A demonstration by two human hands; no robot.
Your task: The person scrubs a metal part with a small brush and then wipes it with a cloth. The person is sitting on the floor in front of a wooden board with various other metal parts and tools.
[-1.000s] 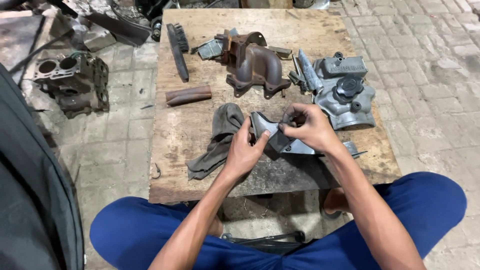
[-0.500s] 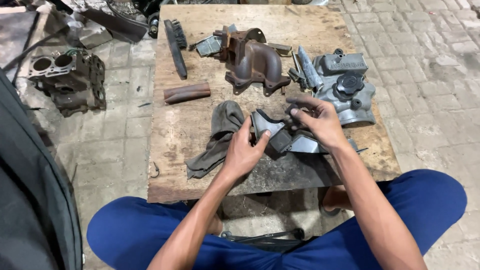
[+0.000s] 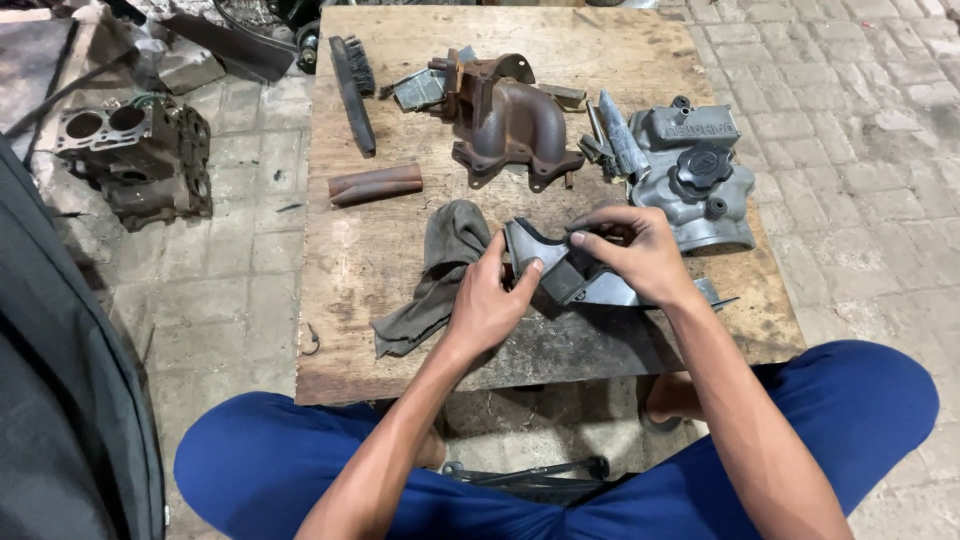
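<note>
Both hands meet over a small grey metal bracket point(image 3: 548, 262) near the front edge of a low wooden board point(image 3: 400, 330) that serves as a table. The left hand point(image 3: 487, 303) is half closed around the bracket's left end: the thumb presses on its face, the fingers curl in behind it, and the palm lies close against a crumpled grey rag point(image 3: 440, 270) draped on the board just to the left. The right hand point(image 3: 640, 252) comes in from the other side, fingers bent and drawn together in a narrow pinch on the top edge of the bracket; what exactly the fingertips hold there is too small to tell. The bracket is tilted up off the board, its lower right part resting on a flat strip of grey metal point(image 3: 640, 293) that pokes out from under the right wrist.

Farther back on the board stand a rusty pipe fitting point(image 3: 505, 120), a silver engine cover with a black cap point(image 3: 695, 165), a short rusty tube point(image 3: 375, 185) and a long black brush point(image 3: 352, 90). On the paved floor to the left sits a dirty engine block point(image 3: 135, 155). The person's knees, in blue trousers point(image 3: 860, 400), flank the board.
</note>
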